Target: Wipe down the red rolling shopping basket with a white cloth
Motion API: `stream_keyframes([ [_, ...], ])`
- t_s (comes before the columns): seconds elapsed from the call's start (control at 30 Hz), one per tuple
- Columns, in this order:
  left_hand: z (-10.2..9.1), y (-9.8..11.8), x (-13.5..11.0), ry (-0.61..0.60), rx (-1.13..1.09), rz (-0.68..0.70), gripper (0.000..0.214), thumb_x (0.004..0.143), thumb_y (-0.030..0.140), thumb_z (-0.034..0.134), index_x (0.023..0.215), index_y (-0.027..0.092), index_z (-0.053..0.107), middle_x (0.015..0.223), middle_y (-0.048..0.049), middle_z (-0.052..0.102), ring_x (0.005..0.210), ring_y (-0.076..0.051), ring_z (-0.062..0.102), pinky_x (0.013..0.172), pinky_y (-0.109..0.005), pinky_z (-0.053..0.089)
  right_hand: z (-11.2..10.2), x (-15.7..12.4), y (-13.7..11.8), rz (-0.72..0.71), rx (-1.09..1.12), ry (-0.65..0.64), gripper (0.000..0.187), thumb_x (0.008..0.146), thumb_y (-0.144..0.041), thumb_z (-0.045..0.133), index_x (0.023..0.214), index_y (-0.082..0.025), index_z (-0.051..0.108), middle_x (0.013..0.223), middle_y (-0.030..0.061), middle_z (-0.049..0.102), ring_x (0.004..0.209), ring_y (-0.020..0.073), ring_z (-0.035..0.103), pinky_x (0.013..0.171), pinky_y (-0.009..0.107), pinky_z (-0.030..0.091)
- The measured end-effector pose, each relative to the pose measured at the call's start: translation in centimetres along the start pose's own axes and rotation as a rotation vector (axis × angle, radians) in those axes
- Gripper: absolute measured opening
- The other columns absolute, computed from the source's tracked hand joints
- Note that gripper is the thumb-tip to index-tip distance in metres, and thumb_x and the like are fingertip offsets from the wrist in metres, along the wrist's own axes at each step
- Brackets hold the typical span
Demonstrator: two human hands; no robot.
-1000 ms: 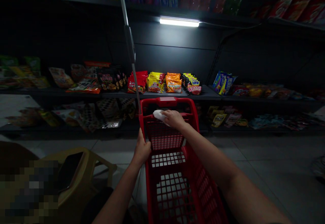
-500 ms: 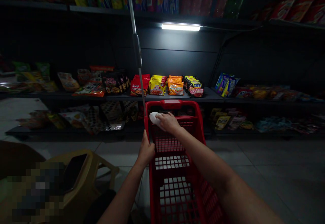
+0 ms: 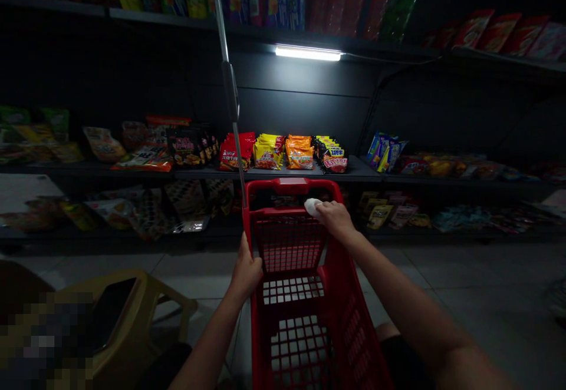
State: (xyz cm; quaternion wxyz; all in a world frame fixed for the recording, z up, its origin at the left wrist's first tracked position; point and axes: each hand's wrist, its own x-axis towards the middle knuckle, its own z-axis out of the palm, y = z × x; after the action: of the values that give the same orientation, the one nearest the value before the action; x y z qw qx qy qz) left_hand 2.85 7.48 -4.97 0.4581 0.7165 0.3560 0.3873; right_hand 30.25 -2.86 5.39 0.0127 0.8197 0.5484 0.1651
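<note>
In front of me stands a red plastic shopping basket [image 3: 348, 331] with grid walls and a raised frame at its far end. My left hand [image 3: 246, 267] is closed around the basket's left rim. A crumpled white cloth [image 3: 312, 206], perhaps a tissue, is pinched in my right hand [image 3: 335, 219] against the crossbar [image 3: 283, 211] at the far end, near its right side. Rising from the basket's far left corner is a thin metal pole [image 3: 234, 101]; how it is fixed there I cannot make out.
Behind the basket, a dark shelf [image 3: 283, 172] carries bagged snacks [image 3: 267, 153] under a lit tube lamp [image 3: 308, 53]. At the left, a phone [image 3: 114, 307] lies on a yellowish plastic stool [image 3: 145, 287]. Pale floor tiles [image 3: 190, 272] surround the basket.
My right hand has slid the white cloth rightward along the far end of the basket, from the left corner toward the right. My left hand keeps its hold on the rim. The view has shifted slightly.
</note>
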Motion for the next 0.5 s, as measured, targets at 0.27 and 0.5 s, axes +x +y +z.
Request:
stream_keyframes([
  [0.27, -0.1, 0.3, 0.0, 0.002, 0.002, -0.002, 0.094, 0.072, 0.005, 0.051, 0.159, 0.018, 0.019, 0.164, -0.011, 0.032, 0.152, -0.026, 0.028, 0.126, -0.044, 0.021, -1.8, 5.0, 3.2, 0.022, -0.12, -0.085, 0.024, 0.088, -0.024, 0.065, 0.11, -0.017, 0.073, 0.128, 0.0202, 0.057, 0.118, 0.0331, 0.051, 0.088, 0.04, 0.046],
  [0.5, -0.1, 0.0, -0.1, -0.008, -0.021, 0.012, 0.094, 0.072, 0.006, 0.051, 0.159, 0.021, 0.02, 0.162, -0.0087, 0.035, 0.152, -0.025, 0.029, 0.126, -0.044, 0.023, -1.3, 5.3, 3.1, 0.028, -0.102, -0.14, 0.023, 0.092, -0.017, 0.057, 0.103, -0.017, 0.077, 0.116, 0.0206, 0.064, 0.107, 0.0299, 0.058, 0.083, 0.037, 0.049],
])
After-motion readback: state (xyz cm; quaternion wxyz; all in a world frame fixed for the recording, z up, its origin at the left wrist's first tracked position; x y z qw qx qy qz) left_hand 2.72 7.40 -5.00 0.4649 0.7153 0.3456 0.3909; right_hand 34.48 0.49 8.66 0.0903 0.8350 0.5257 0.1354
